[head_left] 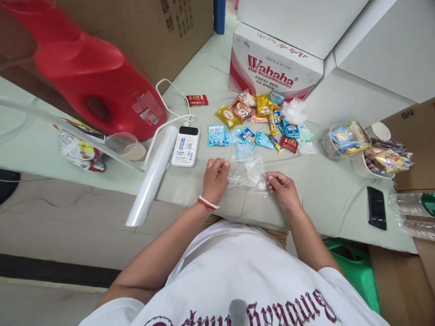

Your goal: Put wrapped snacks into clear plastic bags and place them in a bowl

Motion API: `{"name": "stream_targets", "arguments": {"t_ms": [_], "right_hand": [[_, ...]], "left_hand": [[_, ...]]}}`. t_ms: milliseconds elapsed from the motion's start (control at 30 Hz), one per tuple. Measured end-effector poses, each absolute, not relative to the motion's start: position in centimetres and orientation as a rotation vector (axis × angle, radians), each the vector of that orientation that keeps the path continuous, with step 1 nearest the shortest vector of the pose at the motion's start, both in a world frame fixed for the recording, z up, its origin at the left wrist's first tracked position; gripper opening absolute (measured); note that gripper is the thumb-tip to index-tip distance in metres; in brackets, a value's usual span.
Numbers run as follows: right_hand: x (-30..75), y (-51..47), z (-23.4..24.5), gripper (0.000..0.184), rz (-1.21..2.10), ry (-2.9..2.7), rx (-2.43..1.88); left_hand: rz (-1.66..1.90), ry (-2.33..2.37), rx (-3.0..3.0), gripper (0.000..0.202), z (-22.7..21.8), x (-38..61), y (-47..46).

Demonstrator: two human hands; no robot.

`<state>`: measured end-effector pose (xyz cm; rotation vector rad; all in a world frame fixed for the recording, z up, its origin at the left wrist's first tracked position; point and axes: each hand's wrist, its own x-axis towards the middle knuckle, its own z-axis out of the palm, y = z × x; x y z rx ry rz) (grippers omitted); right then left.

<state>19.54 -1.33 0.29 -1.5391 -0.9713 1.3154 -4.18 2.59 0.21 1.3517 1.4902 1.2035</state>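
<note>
Head view. Left hand (216, 179): fingers pinched together on the left side of a clear plastic bag (249, 179); white-bead and red bracelets (208, 203) at the wrist. Right hand (282, 188): thumb and fingers closed on the bag's right edge. The bag, crinkled and see-through, is stretched between the two hands, near the front edge of the pale green bench (326, 203).

Directly beyond the bag: one light-blue sachet (244, 152), meeting its upper edge; whether inside or behind, cannot tell. Past this, a loose spread of wrapped snacks: blue packets (247, 135), yellow packets (228, 117), a brown packet (240, 109), a dark red packet (288, 144), and a crumpled clear wrapper (294, 111) at the right. Behind the spread, a white and red carton (272, 68) lettered "Wahaha".

Left of the hands: a white power bank (185, 147) with white cable (173, 117); a pale roll (152, 176), slanting out over the bench edge; a large red jug (98, 81), tilted in this view; a small red packet (196, 100) near the cable.

Right of the hands: a clear tub (329, 148) and a white tub (360, 170), side by side, both filled with packets; a black phone (376, 208), lying flat; clear bottles (408, 203) on their sides.
</note>
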Motion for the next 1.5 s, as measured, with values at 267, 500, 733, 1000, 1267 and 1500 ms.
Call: {"name": "stream_targets", "arguments": {"t_ms": [267, 500, 733, 1000, 1267, 1500], "right_hand": [[17.1, -0.3, 0.6, 0.047, 1.174, -1.043, -1.551], [17.4, -0.1, 0.4, 0.038, 1.069, -1.051, -1.646], [18.7, -0.6, 0.7, 0.041, 1.228, -0.813, -1.641], [22.1, -1.9, 2.6, 0.049, 1.459, -1.168, -1.644], [19.6, 3.0, 0.9, 0.068, 1.197, -1.300, -1.786], [19.0, 3.1, -0.2, 0.038, 1.213, -1.008, -1.642]], "left_hand": [[1.112, 1.401, 1.567, 0.027, 0.8, -1.7, 1.2], [1.194, 1.494, 1.334, 0.028, 0.8, -2.4, 1.9], [1.201, 1.506, 1.043, 0.036, -0.8, -4.9, 2.8], [1.155, 1.478, 0.946, 0.036, -1.1, -5.6, 2.4], [1.022, 1.362, 0.912, 0.034, -0.6, -4.7, 1.6], [1.037, 1.778, 1.381, 0.030, -1.4, -6.6, 1.4]]}}
